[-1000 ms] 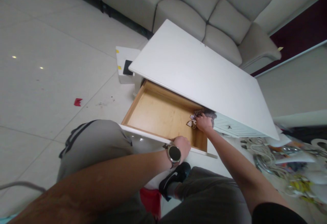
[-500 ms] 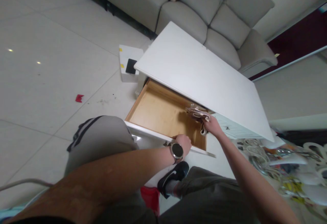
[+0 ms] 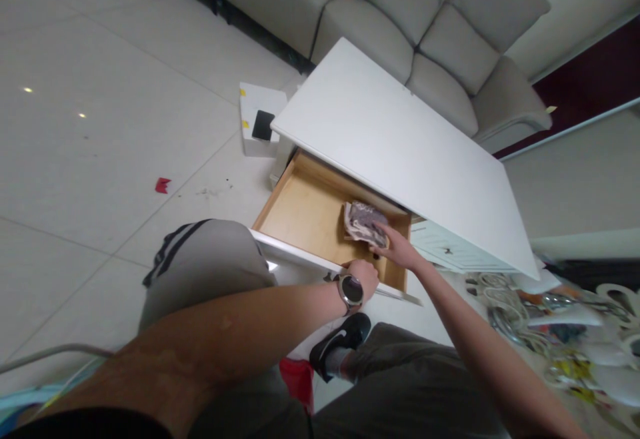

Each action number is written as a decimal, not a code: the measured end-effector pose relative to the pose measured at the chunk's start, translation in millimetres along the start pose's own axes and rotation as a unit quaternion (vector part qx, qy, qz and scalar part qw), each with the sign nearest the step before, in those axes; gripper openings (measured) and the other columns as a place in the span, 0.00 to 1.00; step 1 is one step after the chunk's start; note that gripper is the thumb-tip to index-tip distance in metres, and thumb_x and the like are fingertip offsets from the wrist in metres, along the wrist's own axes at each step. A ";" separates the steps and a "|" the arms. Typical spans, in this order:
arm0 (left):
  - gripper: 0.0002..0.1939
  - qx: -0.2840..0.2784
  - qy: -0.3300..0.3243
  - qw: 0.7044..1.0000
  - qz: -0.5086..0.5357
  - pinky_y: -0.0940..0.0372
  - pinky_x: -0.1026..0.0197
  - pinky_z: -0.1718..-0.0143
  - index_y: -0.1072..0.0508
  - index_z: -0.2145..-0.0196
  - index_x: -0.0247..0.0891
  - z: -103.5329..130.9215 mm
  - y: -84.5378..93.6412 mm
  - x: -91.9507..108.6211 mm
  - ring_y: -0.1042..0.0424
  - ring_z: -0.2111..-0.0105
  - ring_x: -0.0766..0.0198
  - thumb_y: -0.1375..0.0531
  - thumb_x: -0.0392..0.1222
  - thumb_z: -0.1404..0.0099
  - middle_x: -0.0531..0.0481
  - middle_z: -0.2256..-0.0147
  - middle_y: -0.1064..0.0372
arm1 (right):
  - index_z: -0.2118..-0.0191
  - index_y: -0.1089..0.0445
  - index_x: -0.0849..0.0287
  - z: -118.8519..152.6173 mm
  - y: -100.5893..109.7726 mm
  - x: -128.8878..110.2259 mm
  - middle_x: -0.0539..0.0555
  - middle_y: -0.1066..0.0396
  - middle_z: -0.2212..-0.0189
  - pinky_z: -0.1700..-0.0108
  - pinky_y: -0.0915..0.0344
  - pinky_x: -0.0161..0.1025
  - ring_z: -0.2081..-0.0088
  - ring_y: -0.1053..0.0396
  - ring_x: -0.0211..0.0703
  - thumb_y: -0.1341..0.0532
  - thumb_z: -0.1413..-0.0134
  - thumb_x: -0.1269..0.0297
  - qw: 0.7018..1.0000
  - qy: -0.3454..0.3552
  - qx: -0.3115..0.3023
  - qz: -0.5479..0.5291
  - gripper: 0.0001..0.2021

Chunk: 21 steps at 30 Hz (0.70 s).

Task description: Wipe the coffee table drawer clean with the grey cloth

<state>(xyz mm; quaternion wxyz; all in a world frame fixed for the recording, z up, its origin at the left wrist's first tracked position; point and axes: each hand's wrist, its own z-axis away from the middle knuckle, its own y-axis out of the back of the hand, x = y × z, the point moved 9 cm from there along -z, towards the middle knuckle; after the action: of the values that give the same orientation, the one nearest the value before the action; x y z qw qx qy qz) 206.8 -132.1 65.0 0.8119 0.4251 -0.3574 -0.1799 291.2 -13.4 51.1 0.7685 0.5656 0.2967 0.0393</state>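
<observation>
A white table's drawer [image 3: 305,205] is pulled out, with bare light wood inside. My left hand [image 3: 364,277], a watch on its wrist, is closed over the top of the drawer's white front edge; its fingertips are hidden inside. In the right part of the drawer is a folded cloth [image 3: 367,219], greyish purple with pale pink edges. My right hand [image 3: 397,247] grips the cloth at its right end, fingers on one side and thumb on the other. Whether the cloth rests fully on the drawer bottom I cannot tell.
The white tabletop [image 3: 400,139] spans the middle, with a grey sofa [image 3: 370,32] behind it. A white box [image 3: 260,99] bearing a dark flat device [image 3: 263,125] stands left. Red scrap [image 3: 163,185] lies on the floor. Cables and clutter [image 3: 565,332] fill the right side.
My right hand has moved the cloth left and lower into the drawer, and the cloth now lies flatter. My left hand stays on the drawer front.
</observation>
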 end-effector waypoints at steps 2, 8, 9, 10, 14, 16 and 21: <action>0.20 0.004 0.001 1.000 0.004 0.25 0.37 0.58 0.22 0.48 0.27 -0.2 0.8 0.0 0.22 0.53 0.42 0.48 0.25 0.32 0.31 0.54 0.21 | 0.30 0.41 0.56 -4.6 -23.3 8.1 0.63 0.36 0.35 0.34 0.42 0.57 0.36 0.37 0.59 0.39 0.41 0.44 1.000 -0.008 -0.027 0.012 0.38; 0.20 0.010 0.030 0.999 0.024 0.26 0.40 0.56 0.21 0.49 0.29 1.5 1.8 -2.4 0.23 0.53 0.45 0.48 0.25 0.31 0.31 0.53 0.22 | 0.26 0.48 0.50 -35.8 -69.4 21.7 0.58 0.57 0.25 0.30 0.53 0.66 0.27 0.58 0.65 0.45 0.38 0.40 0.989 -0.055 -0.056 0.124 0.39; 0.20 0.008 0.037 0.999 0.028 0.26 0.41 0.56 0.21 0.49 0.29 1.3 1.4 -3.2 0.23 0.53 0.46 0.48 0.25 0.31 0.31 0.52 0.22 | 0.26 0.50 0.47 -41.7 -78.5 21.0 0.56 0.62 0.24 0.31 0.55 0.70 0.26 0.63 0.69 0.45 0.39 0.39 0.985 -0.063 -0.068 0.144 0.40; 0.20 0.004 0.041 0.999 0.030 0.26 0.42 0.55 0.21 0.49 0.30 0.9 0.8 -3.6 0.23 0.52 0.47 0.48 0.25 0.31 0.31 0.51 0.22 | 0.26 0.52 0.44 -47.3 -87.5 20.4 0.54 0.68 0.24 0.33 0.55 0.75 0.26 0.68 0.72 0.44 0.40 0.37 0.981 -0.072 -0.080 0.162 0.41; 0.21 -0.019 0.040 0.999 0.029 0.26 0.47 0.55 0.22 0.47 0.28 -1.2 -3.2 -3.2 0.23 0.50 0.48 0.50 0.26 0.30 0.31 0.50 0.23 | 0.25 0.60 0.38 -63.0 -110.8 25.0 0.48 0.79 0.24 0.40 0.56 0.86 0.27 0.76 0.78 0.44 0.43 0.34 0.969 -0.098 -0.084 0.210 0.45; 0.21 -0.018 0.048 0.998 0.038 0.26 0.48 0.56 0.22 0.47 0.28 -1.7 -3.5 -4.5 0.23 0.51 0.48 0.49 0.26 0.30 0.30 0.50 0.23 | 0.25 0.61 0.38 -62.6 -110.6 37.6 0.49 0.79 0.24 0.41 0.55 0.86 0.27 0.75 0.78 0.46 0.42 0.33 0.966 -0.120 -0.063 0.218 0.44; 0.22 -0.007 0.060 0.997 0.049 0.26 0.45 0.56 0.22 0.47 0.31 -2.4 -6.2 -5.1 0.22 0.54 0.48 0.49 0.26 0.31 0.32 0.56 0.21 | 0.26 0.55 0.38 -38.9 -92.3 86.4 0.51 0.70 0.24 0.41 0.50 0.84 0.28 0.70 0.81 0.46 0.42 0.32 0.955 -0.204 -0.016 0.215 0.42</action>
<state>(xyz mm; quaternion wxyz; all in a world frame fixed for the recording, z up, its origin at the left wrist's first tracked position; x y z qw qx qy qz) 205.2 -131.3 56.8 0.8427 0.4111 -0.3272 -0.1170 317.3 20.8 -74.0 0.7949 0.5997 0.0040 0.0923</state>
